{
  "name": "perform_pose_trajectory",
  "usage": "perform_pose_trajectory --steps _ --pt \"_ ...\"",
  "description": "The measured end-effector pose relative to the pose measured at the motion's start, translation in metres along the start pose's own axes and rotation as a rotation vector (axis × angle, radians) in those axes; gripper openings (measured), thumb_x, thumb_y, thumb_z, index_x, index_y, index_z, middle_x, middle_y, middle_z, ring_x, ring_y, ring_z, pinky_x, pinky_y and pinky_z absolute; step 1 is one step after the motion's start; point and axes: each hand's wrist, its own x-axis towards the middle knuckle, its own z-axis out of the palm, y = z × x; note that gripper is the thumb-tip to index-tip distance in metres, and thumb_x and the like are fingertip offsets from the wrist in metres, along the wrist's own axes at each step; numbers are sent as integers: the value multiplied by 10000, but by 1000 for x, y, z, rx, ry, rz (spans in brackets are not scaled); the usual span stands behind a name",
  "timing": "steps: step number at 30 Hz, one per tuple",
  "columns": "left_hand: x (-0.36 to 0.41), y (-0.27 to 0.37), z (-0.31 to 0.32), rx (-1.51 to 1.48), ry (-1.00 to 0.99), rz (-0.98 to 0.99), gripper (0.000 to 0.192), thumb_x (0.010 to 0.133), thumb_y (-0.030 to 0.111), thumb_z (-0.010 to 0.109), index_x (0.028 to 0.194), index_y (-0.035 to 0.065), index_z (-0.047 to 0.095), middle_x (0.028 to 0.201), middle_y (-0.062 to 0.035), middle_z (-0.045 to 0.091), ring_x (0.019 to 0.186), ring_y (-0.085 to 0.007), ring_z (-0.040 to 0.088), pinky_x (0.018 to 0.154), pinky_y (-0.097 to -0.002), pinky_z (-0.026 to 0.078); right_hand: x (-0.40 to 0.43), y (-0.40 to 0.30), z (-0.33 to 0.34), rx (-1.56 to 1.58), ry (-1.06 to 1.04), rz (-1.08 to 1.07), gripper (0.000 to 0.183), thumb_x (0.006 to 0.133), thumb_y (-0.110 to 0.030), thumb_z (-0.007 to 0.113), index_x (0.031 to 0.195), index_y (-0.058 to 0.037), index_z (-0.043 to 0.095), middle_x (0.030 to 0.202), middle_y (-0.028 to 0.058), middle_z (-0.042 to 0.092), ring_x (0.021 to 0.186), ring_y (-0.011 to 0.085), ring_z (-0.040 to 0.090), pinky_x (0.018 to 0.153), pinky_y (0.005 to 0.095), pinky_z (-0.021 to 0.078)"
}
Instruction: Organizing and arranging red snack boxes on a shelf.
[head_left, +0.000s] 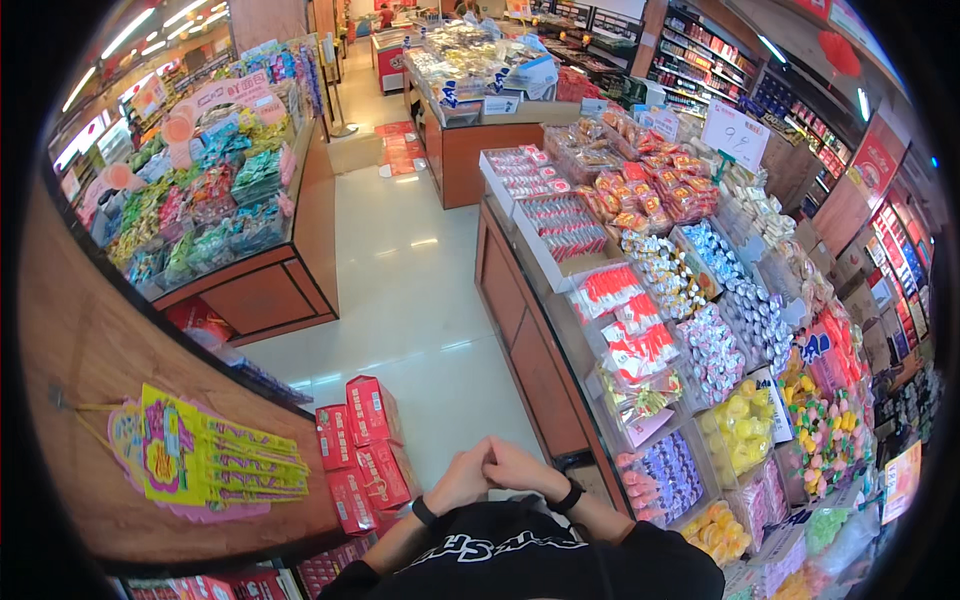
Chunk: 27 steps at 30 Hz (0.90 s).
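Note:
My left hand (466, 471) and my right hand (516, 466) meet in front of my chest, with the fingers bent in against each other. No object shows in either one, though the inner sides of the fingers are hidden. Each wrist wears a dark band. To the right of my hands stands a wood-sided display counter (525, 352) loaded with packaged sweets. Nearest on it are purple packets (664, 472) and a bin of yellow sweets (739, 427). Several red cartons (375, 450) are stacked on the floor to the left of my hands.
Yellow lollipop-brand packs (217, 457) hang on a wooden panel (90, 330) at left. Another sweets counter (262, 292) stands beyond it. A tiled aisle (420, 292) runs ahead between counters, with a far display (480, 150) past it. A price sign (735, 135) rises above the right counter.

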Motion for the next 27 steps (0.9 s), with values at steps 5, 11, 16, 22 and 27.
perform_pose_trajectory --steps 5,11,16,22,27 --pt "68 -23 -48 2 -53 110 362 771 -6 678 1112 2 555 968 -211 702 916 -340 703 773 -388 541 56 -27 -40 -31 76 -73 286 872 -141 584 1073 51 518 888 202 678 819 316 670 731 384 524" --pt "108 -50 -83 -115 -29 215 284 781 42 689 1047 1 600 862 -178 690 781 -305 685 702 -373 530 125 -12 -53 134 8 77 310 837 -93 630 1126 11 588 912 69 664 810 128 617 685 292 508" --pt "141 -50 -136 -75 -41 51 208 849 60 683 1027 -1 595 826 -146 669 693 -247 635 645 -355 504 199 -28 -80 179 -191 106 346 796 -107 661 1123 2 628 851 69 667 801 128 621 700 287 513" --pt "200 -75 -199 -21 236 53 197 849 99 699 1000 11 607 850 -163 660 799 -266 651 702 -357 500 331 -40 -109 91 -372 -145 296 783 -129 655 1049 1 657 862 72 686 807 135 632 730 286 517" --pt "248 -66 -272 224 298 -164 247 838 218 735 974 38 634 881 -184 682 841 -341 677 724 -392 525 410 -128 -171 -68 -641 -130 377 830 -200 596 1164 -27 621 875 135 698 782 209 680 714 325 542"
